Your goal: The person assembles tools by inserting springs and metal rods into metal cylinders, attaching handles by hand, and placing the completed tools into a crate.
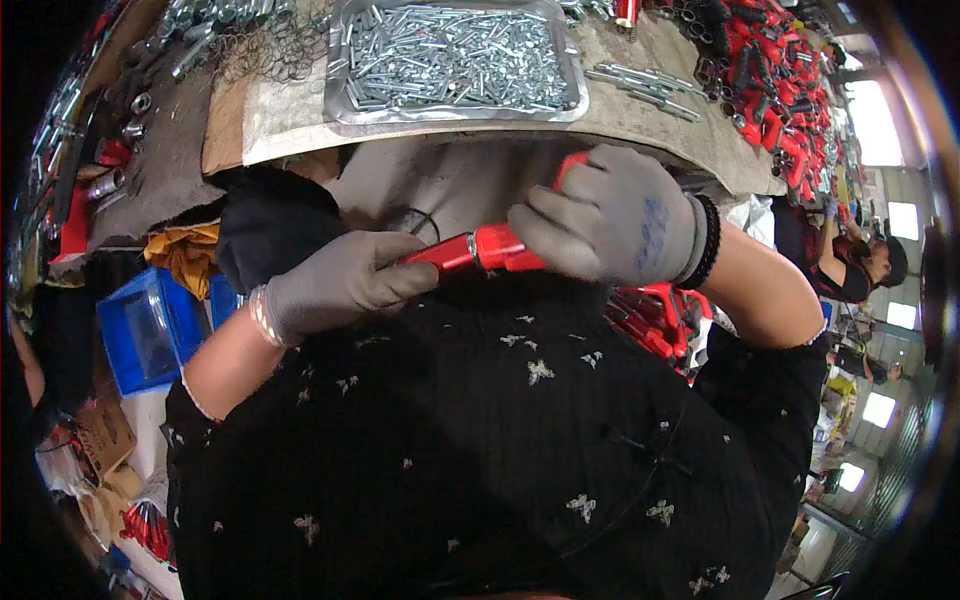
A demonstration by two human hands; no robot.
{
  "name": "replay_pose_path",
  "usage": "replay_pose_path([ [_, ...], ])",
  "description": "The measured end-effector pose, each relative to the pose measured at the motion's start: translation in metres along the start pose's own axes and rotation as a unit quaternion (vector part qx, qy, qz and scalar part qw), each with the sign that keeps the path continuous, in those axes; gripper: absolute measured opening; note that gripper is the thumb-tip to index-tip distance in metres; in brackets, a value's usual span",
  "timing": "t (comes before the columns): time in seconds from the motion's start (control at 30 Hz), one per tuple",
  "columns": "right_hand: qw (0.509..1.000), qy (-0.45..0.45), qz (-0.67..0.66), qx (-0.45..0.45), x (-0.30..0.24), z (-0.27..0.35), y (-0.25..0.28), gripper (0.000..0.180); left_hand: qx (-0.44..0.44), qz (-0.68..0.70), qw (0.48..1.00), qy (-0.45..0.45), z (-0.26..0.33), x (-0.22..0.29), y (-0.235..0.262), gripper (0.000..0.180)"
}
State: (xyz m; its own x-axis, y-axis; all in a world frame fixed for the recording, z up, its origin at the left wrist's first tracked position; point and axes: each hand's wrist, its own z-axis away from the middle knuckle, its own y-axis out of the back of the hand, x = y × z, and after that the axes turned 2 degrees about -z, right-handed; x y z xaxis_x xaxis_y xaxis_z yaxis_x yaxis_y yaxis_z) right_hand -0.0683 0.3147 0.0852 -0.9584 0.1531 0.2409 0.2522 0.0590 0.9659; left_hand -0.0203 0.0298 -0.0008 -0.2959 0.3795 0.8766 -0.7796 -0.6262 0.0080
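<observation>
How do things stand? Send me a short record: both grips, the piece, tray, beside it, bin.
Left grip: gloved, on the piece's left end
Right grip: gloved, around its right part
Piece: red, metal ring between the grips
Tray: metal, holding silvery pins
Right of tray: rods, red parts
Bin: blue, at left

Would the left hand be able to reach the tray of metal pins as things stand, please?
Probably yes: nothing visible blocks the way to the metal pins in the open tray, though the left hand holds a red tool and might first need to release it.
</observation>
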Motion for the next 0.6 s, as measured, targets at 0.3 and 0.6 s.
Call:
replay_pose_path([
  [0.3,0.595,-0.390,-0.702,-0.027,0.001,-0.008,-0.012,0.037,0.307,-0.370,0.857,-0.188,0.007,0.012,-0.007,0.044],
  [0.6,0.861,-0.269,-0.399,0.167,-0.020,0.022,-0.025,0.058,0.266,-0.196,0.925,-0.187,0.006,0.000,-0.008,0.038],
])
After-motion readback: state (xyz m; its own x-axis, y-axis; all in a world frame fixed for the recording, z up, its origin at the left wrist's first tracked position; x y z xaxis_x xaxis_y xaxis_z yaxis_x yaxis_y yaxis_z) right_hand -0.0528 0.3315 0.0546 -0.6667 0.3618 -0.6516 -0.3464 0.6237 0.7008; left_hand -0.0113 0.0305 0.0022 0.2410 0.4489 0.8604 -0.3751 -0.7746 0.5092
